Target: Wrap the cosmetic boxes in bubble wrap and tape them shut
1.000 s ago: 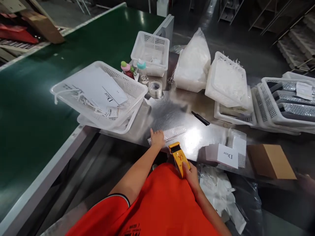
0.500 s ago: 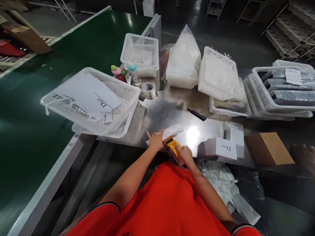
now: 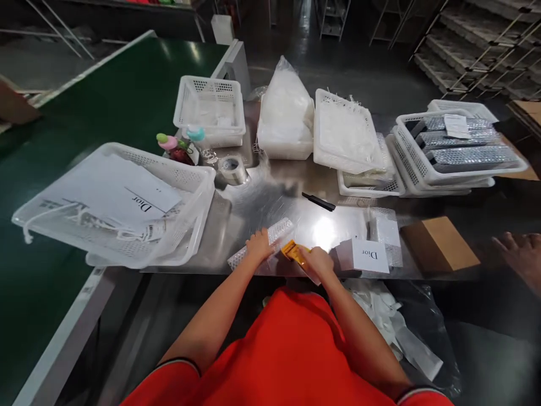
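My left hand (image 3: pixel 258 246) is closed over a slim bubble-wrapped package (image 3: pixel 281 230), which lies slantwise at the near edge of the metal table. In my right hand (image 3: pixel 319 261) is a yellow tape dispenser (image 3: pixel 296 252), its head pointing left towards the package with a small gap between them. A strip of clear tape or film hangs under the dispenser. Beyond my hands a black narrow stick-like piece (image 3: pixel 318 201) rests on the metal. To the right of my right hand stand a white Dior card (image 3: pixel 371 256) and a bubble-wrapped white box (image 3: pixel 386 237).
White baskets hold papers (image 3: pixel 198 169), a plastic bag (image 3: pixel 285 107), white strands (image 3: pixel 344 132) and bubble-wrapped dark boxes (image 3: pixel 462 155). A tape roll (image 3: pixel 233 170) and bottles (image 3: pixel 173 145) stand left. At right are a brown carton (image 3: pixel 442 242) and another person's hand (image 3: pixel 522 256).
The dispenser has come away from the package, drawing slightly to the right and turning. More of the package shows under my left hand. The view has shifted to the right.
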Action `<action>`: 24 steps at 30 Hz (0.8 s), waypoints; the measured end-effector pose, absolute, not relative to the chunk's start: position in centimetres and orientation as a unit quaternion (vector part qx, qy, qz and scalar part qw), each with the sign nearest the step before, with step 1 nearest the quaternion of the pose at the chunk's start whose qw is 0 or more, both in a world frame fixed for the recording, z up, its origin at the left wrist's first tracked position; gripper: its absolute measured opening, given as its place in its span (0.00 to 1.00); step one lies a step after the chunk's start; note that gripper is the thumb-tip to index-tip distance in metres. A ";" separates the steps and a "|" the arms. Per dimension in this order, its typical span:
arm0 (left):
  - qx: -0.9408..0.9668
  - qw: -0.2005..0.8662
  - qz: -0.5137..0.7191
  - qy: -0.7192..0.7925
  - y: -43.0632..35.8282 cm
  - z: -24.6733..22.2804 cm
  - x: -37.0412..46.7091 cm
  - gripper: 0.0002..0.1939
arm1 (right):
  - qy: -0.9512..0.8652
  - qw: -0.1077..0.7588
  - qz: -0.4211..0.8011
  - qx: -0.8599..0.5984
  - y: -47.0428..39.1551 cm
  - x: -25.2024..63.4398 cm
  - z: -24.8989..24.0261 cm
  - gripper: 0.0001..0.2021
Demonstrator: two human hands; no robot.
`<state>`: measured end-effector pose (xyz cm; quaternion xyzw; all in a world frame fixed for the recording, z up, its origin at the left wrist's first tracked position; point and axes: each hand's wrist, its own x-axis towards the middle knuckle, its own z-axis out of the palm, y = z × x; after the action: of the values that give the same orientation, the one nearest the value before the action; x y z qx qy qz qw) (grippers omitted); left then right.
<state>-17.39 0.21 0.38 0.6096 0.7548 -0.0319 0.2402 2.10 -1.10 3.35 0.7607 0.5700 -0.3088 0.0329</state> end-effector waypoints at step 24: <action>0.221 0.777 0.413 0.421 -1.7 8.5 -12.9 0.46 | 0.503 -0.385 -0.544 0.550 1.0 9.4 13.1 0.38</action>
<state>-12.91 -1.66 8.47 0.2206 0.4212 0.4135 0.7765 9.39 1.05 13.15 0.5504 0.5030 -0.5440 -0.3847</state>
